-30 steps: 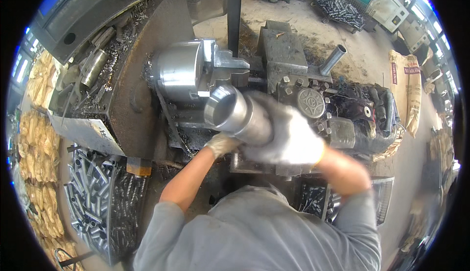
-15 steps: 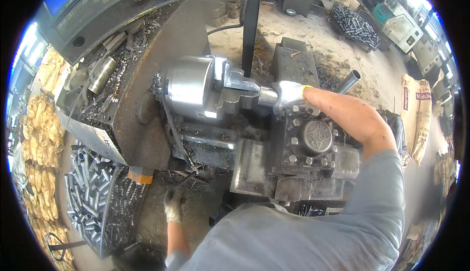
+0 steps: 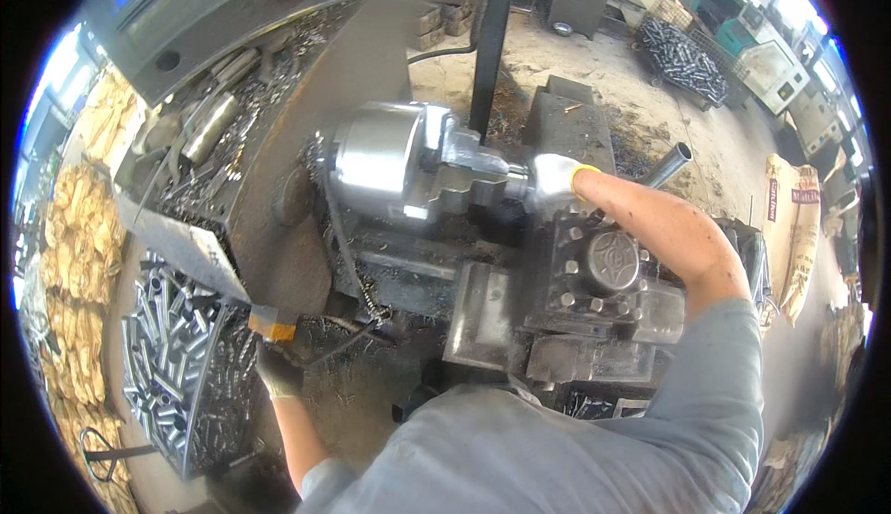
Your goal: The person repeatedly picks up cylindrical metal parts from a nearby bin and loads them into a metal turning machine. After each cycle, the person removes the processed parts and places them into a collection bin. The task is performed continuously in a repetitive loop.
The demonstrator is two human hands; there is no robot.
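Observation:
My right hand [image 3: 557, 180], in a white glove, is closed round the near end of a short shiny metal tube [image 3: 518, 181]. The tube's other end sits at the stepped jaws [image 3: 471, 154] of a lathe chuck [image 3: 376, 150]. Low on the left is my gloved left hand [image 3: 278, 372], beside a yellow-orange block [image 3: 271, 328] at the machine's lower corner. Its fingers look dark and smeared, so their grip cannot be made out. A thin dark rod [image 3: 343, 344] lies close to that hand; whether they touch is unclear.
A bin of cut metal tubes [image 3: 167, 347] stands left of my left hand. The bolted tool post [image 3: 608, 261] is just below my right hand, with an upright tube [image 3: 668, 163] beyond it. A dark post [image 3: 490, 59] rises behind the chuck. Metal shavings litter the machine tray [image 3: 251, 124].
My left hand has moved left, toward the yellow-orange block and the tube bin. My right hand stays on the tube at the chuck. The whole view has shifted slightly.

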